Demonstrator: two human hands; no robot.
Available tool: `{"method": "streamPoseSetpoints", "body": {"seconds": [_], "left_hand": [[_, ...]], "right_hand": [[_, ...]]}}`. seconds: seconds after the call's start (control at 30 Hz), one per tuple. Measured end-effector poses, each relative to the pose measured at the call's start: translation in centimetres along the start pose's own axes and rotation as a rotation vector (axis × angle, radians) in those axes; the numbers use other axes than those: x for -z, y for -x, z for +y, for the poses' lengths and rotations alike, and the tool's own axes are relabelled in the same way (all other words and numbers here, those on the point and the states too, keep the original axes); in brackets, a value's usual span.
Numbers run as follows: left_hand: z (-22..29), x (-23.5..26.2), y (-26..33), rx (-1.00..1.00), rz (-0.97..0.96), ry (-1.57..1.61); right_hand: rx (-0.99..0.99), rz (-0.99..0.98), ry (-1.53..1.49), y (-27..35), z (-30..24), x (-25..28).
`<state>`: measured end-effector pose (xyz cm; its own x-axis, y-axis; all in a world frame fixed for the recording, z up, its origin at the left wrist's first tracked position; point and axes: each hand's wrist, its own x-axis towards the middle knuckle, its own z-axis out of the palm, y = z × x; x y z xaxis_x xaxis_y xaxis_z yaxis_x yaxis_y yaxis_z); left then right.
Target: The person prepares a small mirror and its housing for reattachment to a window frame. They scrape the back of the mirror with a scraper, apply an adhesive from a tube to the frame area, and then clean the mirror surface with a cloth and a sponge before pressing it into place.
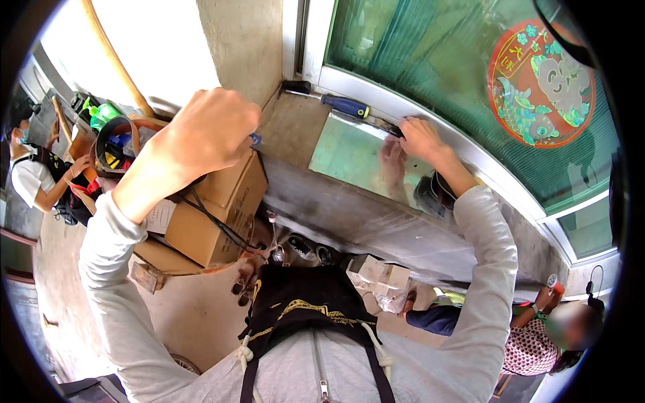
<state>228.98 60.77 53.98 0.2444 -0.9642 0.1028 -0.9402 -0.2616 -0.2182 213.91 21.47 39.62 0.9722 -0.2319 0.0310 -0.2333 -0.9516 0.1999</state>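
Observation:
My left hand is raised in a closed fist over a stack of cardboard boxes, with a small blue thing showing at its fingertips; what it grips is hidden. My right hand reaches to the metal window frame, fingers curled at a dark tool tip beside a pane of glass lying on the ledge. A blue-handled tool lies on the sill just left of that hand. The green window glass above carries a round red sticker.
A concrete ledge runs below the window. Black cords cross the boxes. A bucket of bottles and tools stands at left near a wooden pole. One person sits far left, another at lower right. Small white boxes lie below.

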Motion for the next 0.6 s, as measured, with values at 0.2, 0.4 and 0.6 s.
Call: {"method": "streamPoseSetpoints", "body": {"seconds": [0.2, 0.4, 0.6], "left_hand": [[1.1, -2.5, -3.1, 0.196, -0.004, 0.101], [0.1, -7.5, -7.5, 0.303, 0.239, 0.205], [-0.8, -6.2, -9.9, 0.392, 0.132, 0.339]], "right_hand": [[-0.036, -0.004, -0.14, 0.4, 0.1, 0.7], [-0.018, 0.008, -0.145, 1.4, -1.5, 2.1], [-0.015, -0.175, -0.258, 3.2, -2.5, 3.8]]}}
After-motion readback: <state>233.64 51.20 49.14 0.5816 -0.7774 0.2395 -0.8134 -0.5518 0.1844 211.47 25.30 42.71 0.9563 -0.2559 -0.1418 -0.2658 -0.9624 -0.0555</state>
